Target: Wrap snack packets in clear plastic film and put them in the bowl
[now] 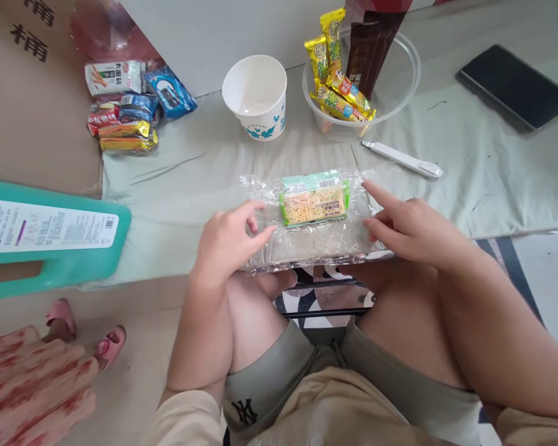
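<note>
Two small snack packets lie on a clear plastic sheet (307,244) at the table's front edge. The upper one is a soda biscuit packet (314,204) with green ends; a pale mint packet (309,180) shows partly from under it. At the sheet's left side is my left hand (230,238), its thumb and forefinger apart and close to the plastic. My right hand (411,229) hovers by the right side, forefinger stretched out near the sheet's upper right corner and the other fingers bent. Neither hand touches the packets. Whether the fingertips touch the plastic is hard to see.
Behind the sheet stand a white paper cup (255,90) and a clear plastic bowl (409,80) with yellow snack packs and a brown packet. A white utility knife (402,158) and a phone (516,87) lie right. Several snack packets (125,111) and a teal container (116,248) are left.
</note>
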The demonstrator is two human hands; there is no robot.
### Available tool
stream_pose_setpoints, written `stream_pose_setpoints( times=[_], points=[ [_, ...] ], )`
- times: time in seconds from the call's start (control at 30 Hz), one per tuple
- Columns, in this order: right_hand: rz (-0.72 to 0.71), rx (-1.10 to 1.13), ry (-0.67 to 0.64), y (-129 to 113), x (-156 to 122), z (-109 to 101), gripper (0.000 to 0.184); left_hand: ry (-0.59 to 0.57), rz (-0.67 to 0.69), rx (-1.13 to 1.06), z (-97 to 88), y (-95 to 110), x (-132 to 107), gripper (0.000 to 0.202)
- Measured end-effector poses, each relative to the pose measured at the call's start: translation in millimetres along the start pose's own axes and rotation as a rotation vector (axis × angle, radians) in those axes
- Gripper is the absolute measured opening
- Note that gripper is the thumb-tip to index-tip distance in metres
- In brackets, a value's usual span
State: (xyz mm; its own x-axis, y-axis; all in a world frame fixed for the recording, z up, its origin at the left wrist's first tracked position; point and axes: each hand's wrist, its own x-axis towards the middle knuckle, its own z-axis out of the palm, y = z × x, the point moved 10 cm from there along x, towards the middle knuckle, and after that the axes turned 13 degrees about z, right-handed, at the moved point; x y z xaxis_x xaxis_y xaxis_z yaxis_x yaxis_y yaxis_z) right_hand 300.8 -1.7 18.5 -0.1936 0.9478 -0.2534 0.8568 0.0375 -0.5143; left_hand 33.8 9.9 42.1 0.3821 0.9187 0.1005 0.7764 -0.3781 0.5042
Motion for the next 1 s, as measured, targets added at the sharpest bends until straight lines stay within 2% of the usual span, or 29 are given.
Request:
stream_pose_setpoints(
  times=[0.07, 0.13, 0.17, 0.23, 0.3, 0.37, 0.43, 0.5, 0.57, 0.6, 0.67, 0.7, 0.73, 0.8, 0.83, 0.9, 1.0],
  points=[
    [-0.035, 0.127, 0.051, -9, 0, -4, 0.072, 0.195, 0.054, 0.072, -14.8, 5, 3, 0.057],
    [-0.048, 0.227, 0.129, -17, 2, -11, 0.073, 0.302, 0.1, 0.1, -21.1, 10, 7, 0.069],
    [-0.053, 0.257, 0.179, -21, 3, -15, 0.071, 0.325, 0.112, 0.095, -21.5, 11, 11, 0.064],
    [-0.079, 0.277, 0.284, -29, 9, -21, 0.064, 0.365, 0.107, 0.039, -21.2, 5, 20, 0.037],
    [-0.134, 0.26, 0.353, -39, 16, -22, 0.053, 0.418, 0.045, -0.102, -19.2, -12, 30, 0.008],
    [-0.197, 0.222, 0.341, -49, 27, -14, 0.047, 0.483, -0.106, -0.309, -12.2, -44, 39, 0.012],
    [-0.228, 0.168, 0.276, -56, 36, 0, 0.05, 0.508, -0.291, -0.476, 0.3, -78, 45, 0.016],
    [-0.226, 0.105, 0.217, -59, 42, 13, 0.057, 0.528, -0.399, -0.461, 1.1, -98, 45, 0.012],
    [-0.204, 0.045, 0.19, -60, 44, 21, 0.063, 0.607, -0.376, -0.267, -20.9, -93, 40, 0.01],
    [-0.19, 0.019, 0.186, -60, 44, 23, 0.065, 0.66, -0.316, -0.143, -36.9, -80, 36, 0.016],
    [-0.17, -0.022, 0.184, -61, 44, 23, 0.068, 0.718, -0.128, 0.035, -61.9, -35, 31, 0.029],
    [-0.168, -0.036, 0.187, -62, 43, 22, 0.07, 0.678, -0.006, 0.061, -65.3, -9, 33, 0.028],
    [-0.17, -0.047, 0.193, -63, 43, 22, 0.071, 0.587, 0.103, 0.027, -60.7, 15, 38, 0.022],
    [-0.182, -0.062, 0.225, -65, 41, 19, 0.071, 0.349, 0.232, -0.123, -36.1, 47, 49, 0.015],
    [-0.186, -0.069, 0.246, -66, 40, 18, 0.071, 0.259, 0.239, -0.198, -22.1, 53, 53, 0.016],
    [-0.188, -0.089, 0.278, -68, 38, 17, 0.071, 0.171, 0.175, -0.359, 3.3, 45, 59, 0.019],
    [-0.196, -0.123, 0.275, -70, 33, 18, 0.059, 0.174, 0.052, -0.607, 31.3, 10, 63, 0.026]
  ],
)
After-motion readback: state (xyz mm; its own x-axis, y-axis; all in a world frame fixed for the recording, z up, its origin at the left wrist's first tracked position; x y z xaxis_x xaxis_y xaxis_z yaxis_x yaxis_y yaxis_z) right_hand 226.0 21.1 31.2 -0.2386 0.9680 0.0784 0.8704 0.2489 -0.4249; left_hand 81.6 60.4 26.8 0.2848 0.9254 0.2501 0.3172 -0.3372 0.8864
